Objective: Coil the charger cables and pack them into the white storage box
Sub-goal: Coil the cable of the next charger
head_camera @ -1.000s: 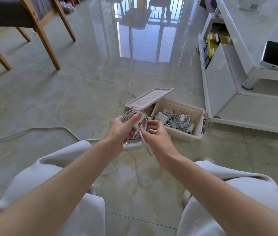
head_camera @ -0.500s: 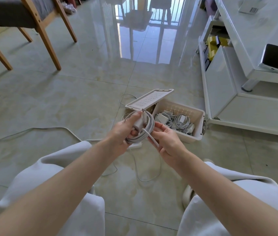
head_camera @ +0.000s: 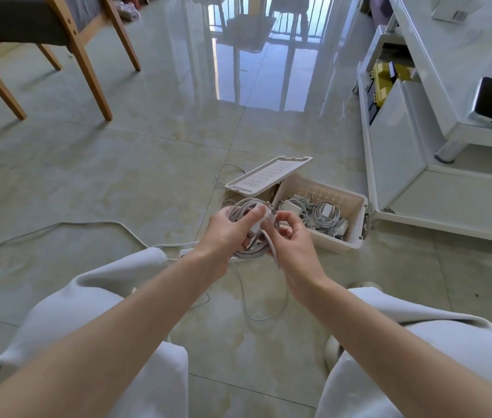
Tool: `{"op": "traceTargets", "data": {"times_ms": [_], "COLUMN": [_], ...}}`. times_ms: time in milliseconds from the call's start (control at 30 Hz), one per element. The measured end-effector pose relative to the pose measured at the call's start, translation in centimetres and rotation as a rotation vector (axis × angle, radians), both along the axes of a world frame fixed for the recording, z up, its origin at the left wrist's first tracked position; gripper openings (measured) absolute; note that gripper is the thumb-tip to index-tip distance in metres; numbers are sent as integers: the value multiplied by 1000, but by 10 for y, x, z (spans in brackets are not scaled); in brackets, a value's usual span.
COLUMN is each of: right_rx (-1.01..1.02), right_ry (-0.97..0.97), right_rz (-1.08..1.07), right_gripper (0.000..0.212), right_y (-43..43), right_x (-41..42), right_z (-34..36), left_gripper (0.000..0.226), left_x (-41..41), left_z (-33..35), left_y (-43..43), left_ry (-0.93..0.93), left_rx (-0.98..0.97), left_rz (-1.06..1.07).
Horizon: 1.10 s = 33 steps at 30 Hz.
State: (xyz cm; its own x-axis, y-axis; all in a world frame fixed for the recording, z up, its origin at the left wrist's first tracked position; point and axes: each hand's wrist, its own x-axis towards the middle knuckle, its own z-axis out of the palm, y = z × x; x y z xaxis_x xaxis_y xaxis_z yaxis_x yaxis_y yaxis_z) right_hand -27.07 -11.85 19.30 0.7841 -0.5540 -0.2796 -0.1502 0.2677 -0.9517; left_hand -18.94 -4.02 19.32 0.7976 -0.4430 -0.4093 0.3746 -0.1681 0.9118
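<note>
Because the loops would spring apart if let go, the left hand (head_camera: 226,233) is clamped round the coiled cable (head_camera: 240,208), thumb pressing the white adapter block (head_camera: 261,223) flat vs. the bundle, fingers curled under it. The right hand (head_camera: 294,244) pinches the cable's free end (head_camera: 273,213) betw. thumb & forefinger, just beside the left thumb. A short tail (head_camera: 274,253) hangs down below that, so prob. the step in hand is tucking or wrapping that last bit to lock the coil. Both hands are held above the floor, just in front of the white storage box (head_camera: 336,241), which sits open w/ other coiled chargers (head_camera: 321,214) already inside; there looks to be room at its near-left end. Its lid (head_camera: 269,176) leans tilted at the box's left rim, out of the way for dropping things in. Another loose cable (head_camera: 88,226) trails across the tiles to the left, prob. next to be wound. Risk: tail slips & the coil loosens.
</note>
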Motion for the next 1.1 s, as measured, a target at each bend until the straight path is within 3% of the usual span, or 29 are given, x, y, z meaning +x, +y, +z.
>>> {"op": "traceTargets", "data": {"times_ms": [167, 400, 633, 833, 1000, 1100], "right_rx": [-189, -34, 45, -79, -155, -61], "right_ry": [-26, -157, -201, -230, -138, 4], "right_rz": [-118, -123, -32, -41, -75, -62], "right_gripper": [13, 8, 11, 11, 12, 18], "right_y": [-6, -1, 5, -1, -22, -33], "right_x": [2, -3, -14, -20, -17, -13], "right_z": [5, 12, 25, 34, 33, 26], "left_gripper": [33, 26, 35, 28, 29, 25], "left_x": [5, 23, 26, 30, 30, 28], "left_z": [-2, -16, -28, -24, -8, -1], "left_y": [0, 5, 8, 7, 8, 8], "left_ry": [-260, -398, -535, -402, -76, 59], "left_rx": [125, 245, 338, 276, 11, -135], "left_rz": [-51, -15, 7, 122, 175, 173]}}
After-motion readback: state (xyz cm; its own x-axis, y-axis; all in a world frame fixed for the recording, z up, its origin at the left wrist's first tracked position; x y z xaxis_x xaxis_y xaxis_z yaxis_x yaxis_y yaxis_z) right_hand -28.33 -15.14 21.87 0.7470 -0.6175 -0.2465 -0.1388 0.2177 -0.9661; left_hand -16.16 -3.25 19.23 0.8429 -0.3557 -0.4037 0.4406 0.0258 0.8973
